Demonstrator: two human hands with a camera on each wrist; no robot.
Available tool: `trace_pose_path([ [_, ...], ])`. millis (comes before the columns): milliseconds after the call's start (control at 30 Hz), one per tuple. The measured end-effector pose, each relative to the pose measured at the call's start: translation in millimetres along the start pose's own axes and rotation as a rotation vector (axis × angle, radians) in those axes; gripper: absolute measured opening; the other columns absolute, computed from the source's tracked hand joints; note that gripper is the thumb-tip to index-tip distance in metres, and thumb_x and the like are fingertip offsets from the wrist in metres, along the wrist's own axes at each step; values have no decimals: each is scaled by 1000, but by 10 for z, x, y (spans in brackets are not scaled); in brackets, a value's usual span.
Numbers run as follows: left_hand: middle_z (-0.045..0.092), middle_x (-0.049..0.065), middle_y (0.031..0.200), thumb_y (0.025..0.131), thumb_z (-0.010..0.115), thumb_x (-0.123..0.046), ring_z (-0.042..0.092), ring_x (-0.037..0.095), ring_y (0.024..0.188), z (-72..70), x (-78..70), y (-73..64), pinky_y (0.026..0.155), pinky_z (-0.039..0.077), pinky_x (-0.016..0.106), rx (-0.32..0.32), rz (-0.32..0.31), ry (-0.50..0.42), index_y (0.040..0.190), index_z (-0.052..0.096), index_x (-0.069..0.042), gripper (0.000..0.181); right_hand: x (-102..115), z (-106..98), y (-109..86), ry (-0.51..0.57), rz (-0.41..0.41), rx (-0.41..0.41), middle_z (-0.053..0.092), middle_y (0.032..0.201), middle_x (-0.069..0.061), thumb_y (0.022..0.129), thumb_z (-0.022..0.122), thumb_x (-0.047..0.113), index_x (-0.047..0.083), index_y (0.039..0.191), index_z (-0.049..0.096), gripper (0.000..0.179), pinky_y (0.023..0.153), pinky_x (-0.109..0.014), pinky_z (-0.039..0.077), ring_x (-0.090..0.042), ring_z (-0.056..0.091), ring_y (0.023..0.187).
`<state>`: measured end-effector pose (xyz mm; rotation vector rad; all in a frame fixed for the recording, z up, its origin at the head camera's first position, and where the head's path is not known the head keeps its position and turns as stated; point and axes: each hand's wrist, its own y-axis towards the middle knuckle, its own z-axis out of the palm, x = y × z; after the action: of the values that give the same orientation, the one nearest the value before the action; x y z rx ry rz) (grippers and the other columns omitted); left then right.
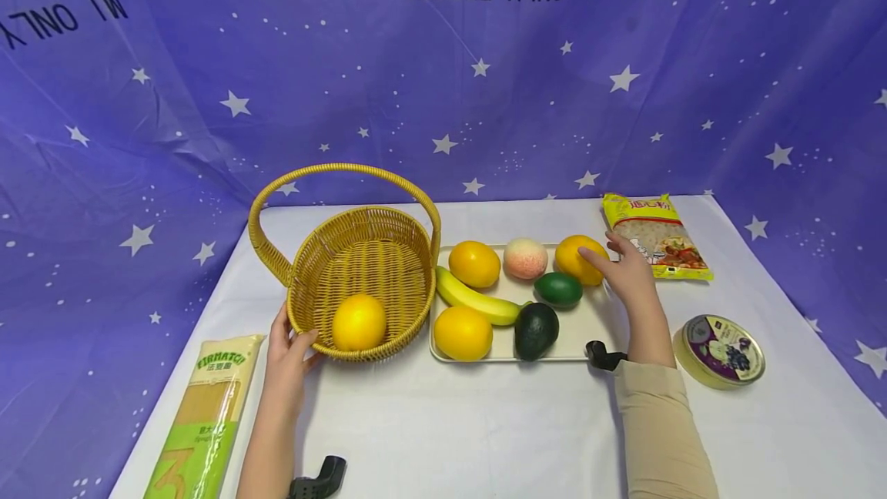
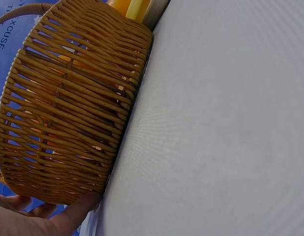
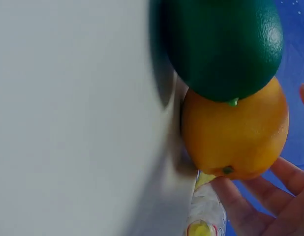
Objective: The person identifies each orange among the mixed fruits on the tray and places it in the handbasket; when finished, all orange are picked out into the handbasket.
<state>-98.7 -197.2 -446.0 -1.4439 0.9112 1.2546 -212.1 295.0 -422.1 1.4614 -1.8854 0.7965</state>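
My left hand (image 1: pixel 286 356) holds the near left side of a round wicker basket (image 1: pixel 388 276) with a tall arched handle. In the left wrist view, thumb and fingers lie against the basket's woven wall (image 2: pixel 68 108). One orange (image 1: pixel 359 322) sits inside it. At the tray's far right corner, my right hand (image 1: pixel 629 276) reaches around another orange (image 1: pixel 579 260). Its fingers touch that orange's side in the right wrist view, while the thumb tip shows apart from the skin. A small dark green fruit (image 3: pixel 223 44) lies beside this orange.
The cream tray (image 1: pixel 589 329) also bears two more oranges, a peach (image 1: pixel 525 259), a banana (image 1: pixel 478 301) and an avocado (image 1: pixel 537 331). Spaghetti (image 1: pixel 208 414) lies at left. A yellow food packet (image 1: pixel 658 237) and a round tin (image 1: pixel 721 351) stand at right.
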Motion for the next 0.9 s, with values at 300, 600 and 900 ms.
trace_pose_path([
  [300,11,0,160,100,42,-11,29,25,137,-9,8,-3,84,44,26,-2,0,11,156,7,-28,68,19,55,16,-91,-17,66,29,148,-30,85,62,59,2,151,27,94,105,-63,23,-50,26,134],
  [600,10,2,160,100,42,-11,29,25,137,-9,5,5,85,44,26,-2,-6,7,157,6,-26,68,15,71,12,-114,-35,58,32,146,-32,85,67,50,-2,148,31,89,104,-60,27,-49,32,130],
  [900,12,2,159,101,42,-12,32,25,134,-4,-4,-12,84,44,24,-2,-11,15,157,5,-26,68,-19,70,16,-102,4,24,37,143,-31,81,68,56,-1,147,34,94,102,-60,31,-48,37,127],
])
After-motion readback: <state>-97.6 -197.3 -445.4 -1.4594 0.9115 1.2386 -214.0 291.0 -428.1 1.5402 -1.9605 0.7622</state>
